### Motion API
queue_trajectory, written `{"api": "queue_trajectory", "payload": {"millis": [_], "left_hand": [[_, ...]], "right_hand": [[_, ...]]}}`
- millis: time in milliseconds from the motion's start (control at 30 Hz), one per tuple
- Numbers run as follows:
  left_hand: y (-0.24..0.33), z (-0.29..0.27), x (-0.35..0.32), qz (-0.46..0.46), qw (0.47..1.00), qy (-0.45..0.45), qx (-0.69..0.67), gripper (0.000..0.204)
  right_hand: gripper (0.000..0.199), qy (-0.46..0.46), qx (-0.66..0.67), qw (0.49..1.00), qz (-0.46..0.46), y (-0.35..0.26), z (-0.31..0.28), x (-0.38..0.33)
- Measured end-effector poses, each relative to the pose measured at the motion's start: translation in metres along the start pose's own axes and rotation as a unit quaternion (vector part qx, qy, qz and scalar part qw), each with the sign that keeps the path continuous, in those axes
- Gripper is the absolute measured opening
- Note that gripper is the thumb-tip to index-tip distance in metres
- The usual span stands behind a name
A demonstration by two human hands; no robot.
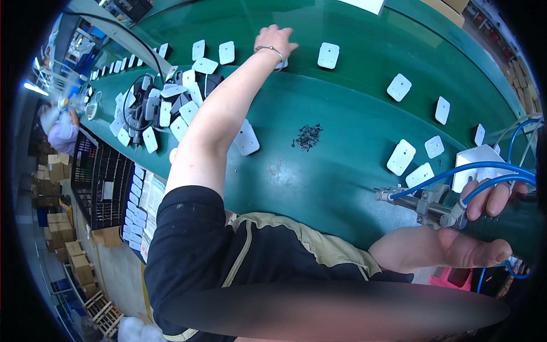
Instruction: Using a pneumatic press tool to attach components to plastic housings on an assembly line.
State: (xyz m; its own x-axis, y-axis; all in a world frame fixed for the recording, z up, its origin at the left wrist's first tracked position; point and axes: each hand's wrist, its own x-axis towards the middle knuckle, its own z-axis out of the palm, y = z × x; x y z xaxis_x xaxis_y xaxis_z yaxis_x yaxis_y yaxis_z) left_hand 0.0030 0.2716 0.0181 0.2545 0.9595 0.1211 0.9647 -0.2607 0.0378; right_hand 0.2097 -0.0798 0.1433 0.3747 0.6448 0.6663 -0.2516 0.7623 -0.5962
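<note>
My left hand [274, 41] reaches far out over the green belt, its fingers spread and a metal bracelet at the wrist. Just under that wrist a white rounded plate [282, 64] is mostly hidden by the arm. To its right lies another white plate with small holes [329, 56]. At the right, my right hand [476, 245] is beside a metal clamp fixture [427, 206] with blue hoses. Its fingers curl around a dark green part whose kind I cannot make out, the fixture hiding some of the hand.
Small dark screws [307, 137] and pale pins [276, 167] lie on the green bench [336, 176]. A heap of white plates and black cables [149, 108] sits left. A black crate [99, 176] stands by the bench edge. Blue hoses [484, 165] cross at right. Another person [62, 134] is far left.
</note>
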Motion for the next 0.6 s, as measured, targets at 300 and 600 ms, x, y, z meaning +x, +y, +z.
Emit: {"api": "queue_trajectory", "payload": {"millis": [300, 600], "left_hand": [[0.047, 0.042, 0.036, -0.023, 0.913, -0.174, -0.368, 0.054], [0.097, 0.031, 0.01, 0.017, 0.871, -0.117, -0.477, 0.052]], "right_hand": [[0.084, 0.011, 0.016, 1.0, -0.015, 0.015, 0.004, 0.007], [0.073, -0.085, -0.038, 0.995, -0.042, -0.004, -0.023, 0.004]]}}
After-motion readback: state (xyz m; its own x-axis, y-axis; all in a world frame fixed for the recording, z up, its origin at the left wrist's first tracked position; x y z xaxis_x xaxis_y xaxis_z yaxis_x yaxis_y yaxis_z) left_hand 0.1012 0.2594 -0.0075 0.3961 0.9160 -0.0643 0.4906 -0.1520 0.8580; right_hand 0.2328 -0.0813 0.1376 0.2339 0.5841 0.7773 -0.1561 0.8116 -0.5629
